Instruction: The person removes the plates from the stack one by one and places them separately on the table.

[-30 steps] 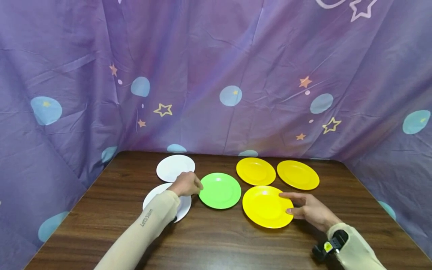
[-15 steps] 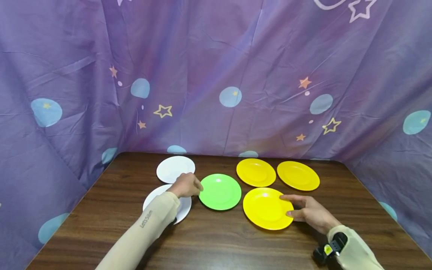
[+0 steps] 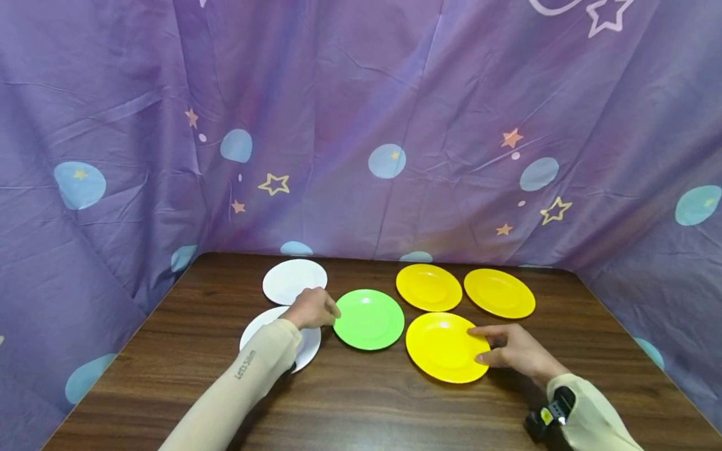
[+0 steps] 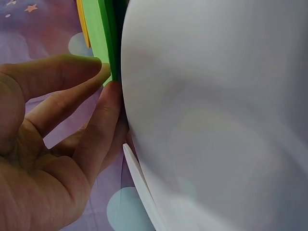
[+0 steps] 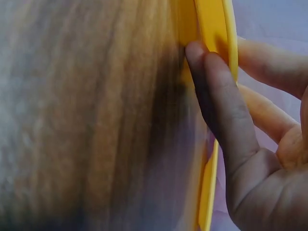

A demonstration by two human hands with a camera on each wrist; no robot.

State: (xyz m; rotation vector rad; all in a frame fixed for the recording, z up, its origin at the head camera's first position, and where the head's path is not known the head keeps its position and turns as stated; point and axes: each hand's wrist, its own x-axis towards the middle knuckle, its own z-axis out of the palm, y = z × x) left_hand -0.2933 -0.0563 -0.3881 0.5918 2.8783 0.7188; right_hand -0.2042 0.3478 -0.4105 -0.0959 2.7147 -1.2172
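My left hand (image 3: 310, 308) pinches the left rim of a green plate (image 3: 369, 319); in the left wrist view its fingertips (image 4: 96, 65) meet at that rim. Under the left wrist lies a white plate (image 3: 307, 351), partly hidden by the sleeve. On the right, my right hand (image 3: 516, 351) holds the right rim of the nearest yellow plate (image 3: 445, 347). The right wrist view shows that plate's edge (image 5: 233, 33) between fingers on both of its sides.
Another white plate (image 3: 293, 282) lies behind the first. Two more yellow plates, a middle one (image 3: 429, 287) and a right one (image 3: 499, 293), lie at the back. All are on a brown wooden table (image 3: 361, 413), with a purple curtain (image 3: 338, 94) behind it.
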